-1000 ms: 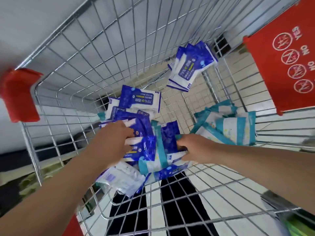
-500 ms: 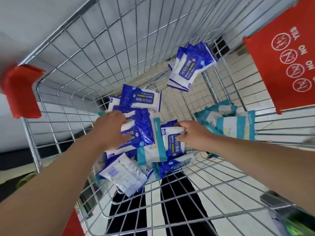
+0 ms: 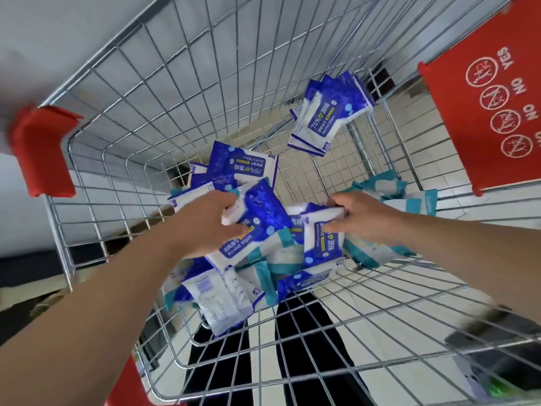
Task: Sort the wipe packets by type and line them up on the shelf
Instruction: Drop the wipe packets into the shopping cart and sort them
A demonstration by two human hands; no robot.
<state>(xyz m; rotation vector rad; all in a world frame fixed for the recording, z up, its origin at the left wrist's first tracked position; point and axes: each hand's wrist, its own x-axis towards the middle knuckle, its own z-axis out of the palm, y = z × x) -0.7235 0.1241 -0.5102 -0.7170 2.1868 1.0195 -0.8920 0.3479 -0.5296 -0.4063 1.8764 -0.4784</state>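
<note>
Red corner guard (image 3: 44, 150): on the cart's left rim. Wire cart (image 3: 146, 83): holds a mixed heap (image 3: 228, 291) of wipe packets. Your left hand (image 3: 205, 221): fingers curled round a blue alcohol-wipe packet (image 3: 260, 218) above the heap. Blue stack (image 3: 328, 118): leaning at the far wall. Your right hand (image 3: 363, 215): gripping a second blue packet (image 3: 322, 241). Teal packets (image 3: 409, 197): right side. Red sign (image 3: 483, 112): far right.

Blue-and-white alcohol wipe packets (image 3: 243, 168) and teal-edged packets (image 3: 265, 276) lie jumbled in one heap on the cart (image 3: 175, 83) floor. Left hand (image 3: 205, 227) grips a blue packet (image 3: 260, 227), tilted, atop the heap; right hand (image 3: 363, 215) pinches a second blue packet (image 3: 322, 238). Separate blue stack (image 3: 328, 118) leans in the far corner; teal pile (image 3: 415, 197) lies at the right side.
</note>
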